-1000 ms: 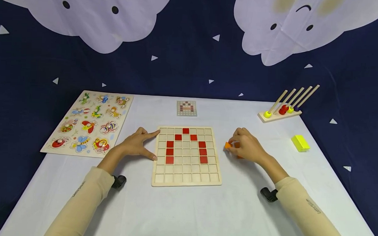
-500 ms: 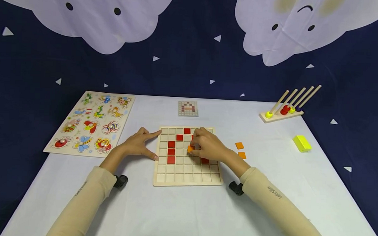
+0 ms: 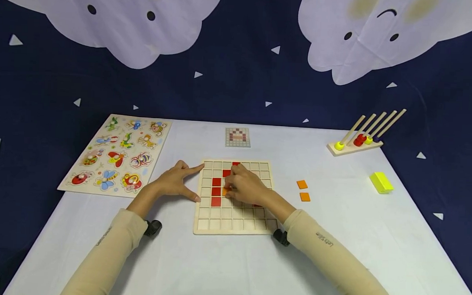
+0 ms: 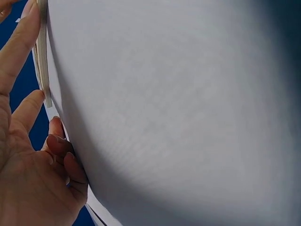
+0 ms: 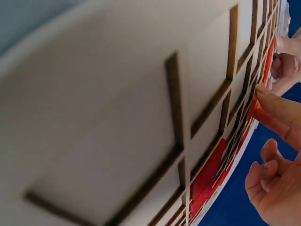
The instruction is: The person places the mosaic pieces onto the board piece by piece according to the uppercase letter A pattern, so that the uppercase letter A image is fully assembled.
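A wooden grid board (image 3: 214, 225) lies on the white table with red square tiles (image 3: 216, 191) in an arch-shaped pattern. My right hand (image 3: 247, 185) pinches an orange square tile (image 3: 225, 192) at a cell just right of the left red column. In the right wrist view, thumb and finger hold this orange tile (image 5: 254, 107) at the grid; whether it lies flat in the cell I cannot tell. The right hand covers several cells and red tiles. With thumb and index finger spread, my left hand (image 3: 174, 181) touches the board's left edge.
Two orange tiles (image 3: 305, 197) lie right of the board. Behind it is a small pattern card (image 3: 238, 137). An insect puzzle board (image 3: 114, 154) lies at left. At right are a peg stand with beads (image 3: 355, 147) and a yellow block (image 3: 381, 182).
My right hand has moved left from the loose orange tiles onto the board, carrying one orange tile. The left hand has stayed at the board's left edge.
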`<state>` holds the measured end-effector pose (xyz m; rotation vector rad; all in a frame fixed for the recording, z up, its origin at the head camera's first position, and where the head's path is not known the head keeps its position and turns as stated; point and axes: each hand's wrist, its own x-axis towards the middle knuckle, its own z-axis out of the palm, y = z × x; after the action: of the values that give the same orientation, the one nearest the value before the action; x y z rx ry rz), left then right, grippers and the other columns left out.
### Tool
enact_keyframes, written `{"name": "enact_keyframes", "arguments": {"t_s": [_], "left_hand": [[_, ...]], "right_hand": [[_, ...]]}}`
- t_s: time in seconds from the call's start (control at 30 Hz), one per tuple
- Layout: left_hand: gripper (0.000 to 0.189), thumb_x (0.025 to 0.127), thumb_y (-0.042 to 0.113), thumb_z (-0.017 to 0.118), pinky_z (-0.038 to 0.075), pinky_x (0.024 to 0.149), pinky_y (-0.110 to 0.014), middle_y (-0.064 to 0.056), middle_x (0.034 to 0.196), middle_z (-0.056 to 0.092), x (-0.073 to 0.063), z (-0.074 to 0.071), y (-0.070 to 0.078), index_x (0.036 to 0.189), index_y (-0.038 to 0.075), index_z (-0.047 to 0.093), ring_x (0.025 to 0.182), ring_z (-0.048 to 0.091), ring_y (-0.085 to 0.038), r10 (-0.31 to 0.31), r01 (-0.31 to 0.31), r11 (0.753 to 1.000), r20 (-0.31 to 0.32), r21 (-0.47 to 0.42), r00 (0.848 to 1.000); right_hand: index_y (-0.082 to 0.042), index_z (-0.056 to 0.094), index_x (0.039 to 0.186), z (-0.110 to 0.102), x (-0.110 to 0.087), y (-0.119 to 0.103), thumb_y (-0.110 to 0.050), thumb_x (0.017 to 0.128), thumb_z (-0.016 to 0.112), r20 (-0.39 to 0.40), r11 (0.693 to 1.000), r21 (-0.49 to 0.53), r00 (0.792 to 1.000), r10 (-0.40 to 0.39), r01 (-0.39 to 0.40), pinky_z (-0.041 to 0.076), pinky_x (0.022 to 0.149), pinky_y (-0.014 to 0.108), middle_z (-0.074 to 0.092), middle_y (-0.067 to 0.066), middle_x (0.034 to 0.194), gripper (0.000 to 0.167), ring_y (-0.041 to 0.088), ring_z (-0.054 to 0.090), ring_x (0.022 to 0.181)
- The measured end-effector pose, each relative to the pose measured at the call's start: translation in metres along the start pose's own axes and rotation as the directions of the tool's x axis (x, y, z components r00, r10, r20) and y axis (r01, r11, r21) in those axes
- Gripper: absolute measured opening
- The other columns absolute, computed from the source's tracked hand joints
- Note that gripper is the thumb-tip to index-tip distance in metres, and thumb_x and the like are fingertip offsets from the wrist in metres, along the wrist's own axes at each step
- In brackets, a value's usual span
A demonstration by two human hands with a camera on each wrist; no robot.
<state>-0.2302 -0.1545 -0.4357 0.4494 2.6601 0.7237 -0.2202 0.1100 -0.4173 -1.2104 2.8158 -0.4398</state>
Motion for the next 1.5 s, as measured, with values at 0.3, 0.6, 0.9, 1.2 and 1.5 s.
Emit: {"name": "enact_keyframes", "arguments": {"t_s": [0.3,0.6,0.9,1.2,1.5], "left_hand": [[0.112,0.062,0.053,0.09,0.039,0.079,-0.034,-0.011,0.113,0.04,-0.001,0.001,-0.001,0.155,0.023,0.035,0.094,0.044,-0.024,-0.005,0.006,1.0,0.005,-0.011,1.0],[0.114,0.062,0.053,0.09,0.04,0.079,-0.035,-0.012,0.115,0.041,-0.005,-0.001,0.0,0.156,0.022,0.034,0.094,0.046,-0.024,-0.014,0.014,1.0,0.006,-0.003,1.0],[0.114,0.062,0.054,0.09,0.042,0.081,-0.037,-0.013,0.116,0.042,-0.004,-0.002,0.0,0.156,0.021,0.033,0.093,0.047,-0.025,-0.008,0.008,1.0,0.003,0.008,1.0],[0.114,0.062,0.053,0.09,0.042,0.085,-0.04,-0.013,0.117,0.042,-0.003,-0.002,0.001,0.156,0.022,0.033,0.095,0.046,-0.025,-0.011,0.012,1.0,0.01,-0.012,1.0],[0.114,0.062,0.053,0.09,0.042,0.082,-0.038,-0.013,0.116,0.042,-0.002,0.0,0.001,0.156,0.022,0.033,0.093,0.046,-0.024,-0.001,0.001,1.0,0.011,-0.008,1.0]], "right_hand": [[-0.011,0.075,0.1,-0.002,-0.004,0.002,-0.032,0.083,0.08,0.022,0.997,0.05,0.998,0.06,-0.061,0.043,0.089,0.036,0.055,0.002,0.089,0.027,0.017,0.044,0.087],[-0.007,0.076,0.107,-0.027,-0.047,0.032,-0.022,0.084,0.08,-0.075,0.986,0.104,0.988,0.135,-0.127,0.039,0.077,0.034,0.056,0.008,0.095,0.028,0.019,0.04,0.088],[-0.008,0.078,0.101,-0.036,-0.116,0.085,-0.017,0.08,0.082,-0.187,0.961,0.088,0.943,0.274,-0.262,0.039,0.076,0.036,0.056,0.006,0.09,0.024,0.018,0.041,0.089],[-0.007,0.078,0.1,-0.037,-0.166,0.113,-0.019,0.076,0.086,-0.138,0.939,0.03,0.929,0.344,-0.343,0.04,0.08,0.04,0.056,0.005,0.094,0.029,0.021,0.043,0.093],[-0.008,0.077,0.09,-0.03,-0.173,0.117,-0.016,0.076,0.085,-0.186,0.956,-0.01,0.94,0.286,-0.293,0.042,0.076,0.036,0.055,0.0,0.091,0.018,0.016,0.043,0.088]]}}
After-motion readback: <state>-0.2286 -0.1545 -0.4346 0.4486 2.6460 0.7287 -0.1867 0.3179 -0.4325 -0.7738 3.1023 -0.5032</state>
